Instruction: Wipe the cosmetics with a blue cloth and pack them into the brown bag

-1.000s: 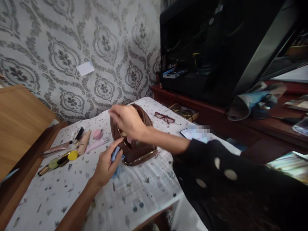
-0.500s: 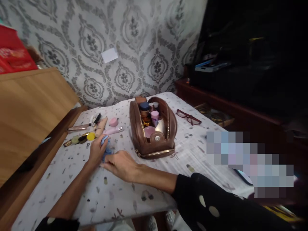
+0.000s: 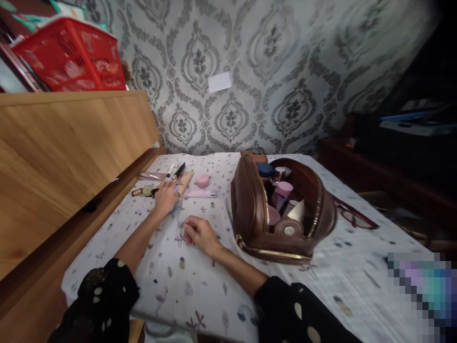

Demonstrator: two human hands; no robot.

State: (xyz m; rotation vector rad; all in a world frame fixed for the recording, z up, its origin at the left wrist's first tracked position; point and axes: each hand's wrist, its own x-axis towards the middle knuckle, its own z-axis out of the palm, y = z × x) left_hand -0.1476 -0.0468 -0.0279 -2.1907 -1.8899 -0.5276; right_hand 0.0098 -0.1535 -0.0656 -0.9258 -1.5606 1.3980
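My left hand (image 3: 166,196) is at the row of cosmetics, its fingers bent around a small blue thing (image 3: 175,208) whose kind I cannot make out. Nearer to me, my right hand (image 3: 203,234) hovers low over the cloth, thumb and fingers curled together; whatever they pinch is hidden. Just beyond the left hand lie a beige tube (image 3: 186,179), a pink tube (image 3: 198,193) and a round pink jar (image 3: 202,180). An open brown leather bag (image 3: 250,200) stands to the right, holding a pink-capped bottle (image 3: 284,189), a dark blue lid (image 3: 265,169) and other containers.
Glasses (image 3: 352,216) lie right of the bag on the patterned tablecloth (image 3: 210,281). A black tube (image 3: 178,171) and a rose-coloured tube (image 3: 153,176) lie far left. A wooden panel (image 3: 78,128) borders the left side, with a red basket (image 3: 78,57) above it. A blurred-out patch covers the lower right.
The view has swung left, so the bag appears further right. My hands, close together at the blue thing before, are now apart; the left has reached forward over the cosmetics.
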